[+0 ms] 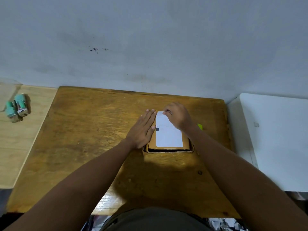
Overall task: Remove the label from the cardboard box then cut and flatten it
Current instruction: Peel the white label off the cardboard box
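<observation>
A small brown cardboard box (168, 148) sits on the wooden table (86, 139), a little right of centre. A white label (168, 135) with a few printed marks covers most of its top. My left hand (143, 129) lies flat on the box's left side, fingers straight and together, pressing it down. My right hand (176, 116) is at the label's far edge, with fingertips pinched on its far corner. The box's right side is hidden under my right wrist.
A yellow-green object (200, 126) peeks out behind my right wrist. Two green-topped blocks (17, 107) lie on the lighter surface at the left. A white surface (273, 139) adjoins the table at the right. A grey wall stands behind.
</observation>
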